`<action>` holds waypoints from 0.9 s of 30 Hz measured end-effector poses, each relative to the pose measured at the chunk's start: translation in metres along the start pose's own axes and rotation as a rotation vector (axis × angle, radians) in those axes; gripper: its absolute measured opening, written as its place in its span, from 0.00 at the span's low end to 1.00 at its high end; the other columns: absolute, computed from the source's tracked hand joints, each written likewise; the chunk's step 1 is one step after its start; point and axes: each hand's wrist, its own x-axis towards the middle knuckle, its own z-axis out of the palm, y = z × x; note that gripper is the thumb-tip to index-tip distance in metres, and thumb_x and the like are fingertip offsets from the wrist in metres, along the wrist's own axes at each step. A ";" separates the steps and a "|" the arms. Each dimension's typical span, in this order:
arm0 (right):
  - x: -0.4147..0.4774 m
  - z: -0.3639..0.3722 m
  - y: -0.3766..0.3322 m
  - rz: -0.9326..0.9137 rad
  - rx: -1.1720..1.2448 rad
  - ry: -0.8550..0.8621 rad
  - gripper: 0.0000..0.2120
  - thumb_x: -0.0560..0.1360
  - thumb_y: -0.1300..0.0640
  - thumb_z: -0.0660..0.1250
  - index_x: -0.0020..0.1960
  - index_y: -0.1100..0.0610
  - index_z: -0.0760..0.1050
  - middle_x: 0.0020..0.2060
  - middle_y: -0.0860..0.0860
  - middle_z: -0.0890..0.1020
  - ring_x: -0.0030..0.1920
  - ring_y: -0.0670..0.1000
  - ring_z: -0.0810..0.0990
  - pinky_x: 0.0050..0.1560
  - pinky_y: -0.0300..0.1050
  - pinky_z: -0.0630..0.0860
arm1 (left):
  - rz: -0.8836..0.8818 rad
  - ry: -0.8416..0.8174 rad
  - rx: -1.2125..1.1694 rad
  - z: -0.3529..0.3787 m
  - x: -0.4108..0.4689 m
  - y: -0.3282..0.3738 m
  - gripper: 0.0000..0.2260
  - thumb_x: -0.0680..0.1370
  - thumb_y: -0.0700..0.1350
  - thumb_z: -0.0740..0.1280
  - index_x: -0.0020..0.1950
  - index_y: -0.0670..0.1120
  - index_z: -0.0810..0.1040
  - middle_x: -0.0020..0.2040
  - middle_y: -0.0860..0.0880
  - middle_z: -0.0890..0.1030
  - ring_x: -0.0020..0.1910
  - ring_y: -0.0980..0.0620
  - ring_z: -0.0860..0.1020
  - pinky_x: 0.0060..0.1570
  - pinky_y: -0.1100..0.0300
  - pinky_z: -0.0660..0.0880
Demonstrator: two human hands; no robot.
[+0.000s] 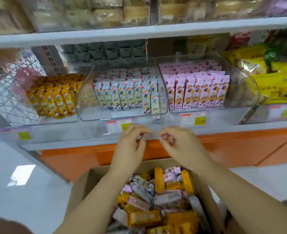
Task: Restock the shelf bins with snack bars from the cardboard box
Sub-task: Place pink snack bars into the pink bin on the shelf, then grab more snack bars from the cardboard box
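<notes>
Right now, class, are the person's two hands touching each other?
Apart. In the head view a strip of the shelf edge shows between the curled fingers of the left hand and the right hand.

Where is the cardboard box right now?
The cardboard box sits bottom centre of the head view, just in front of the orange shelf base.

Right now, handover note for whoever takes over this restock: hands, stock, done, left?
Left hand: fingers curled above the box; blur hides whether it holds anything.
Right hand: pinches what looks like a small bar.
Cardboard box: below both hands, heaped with mixed bars.
Done: orange bin, white bin and pink bin hold standing rows.
Left: white bin has front room; sort the box's bars into matching bins.
</notes>
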 end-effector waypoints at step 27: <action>-0.095 0.068 0.023 0.462 -0.305 -1.140 0.27 0.72 0.46 0.72 0.67 0.55 0.70 0.64 0.51 0.74 0.61 0.51 0.74 0.57 0.45 0.73 | -0.635 -0.941 0.165 -0.017 -0.144 -0.084 0.16 0.79 0.47 0.65 0.67 0.52 0.70 0.61 0.47 0.75 0.52 0.50 0.77 0.48 0.59 0.74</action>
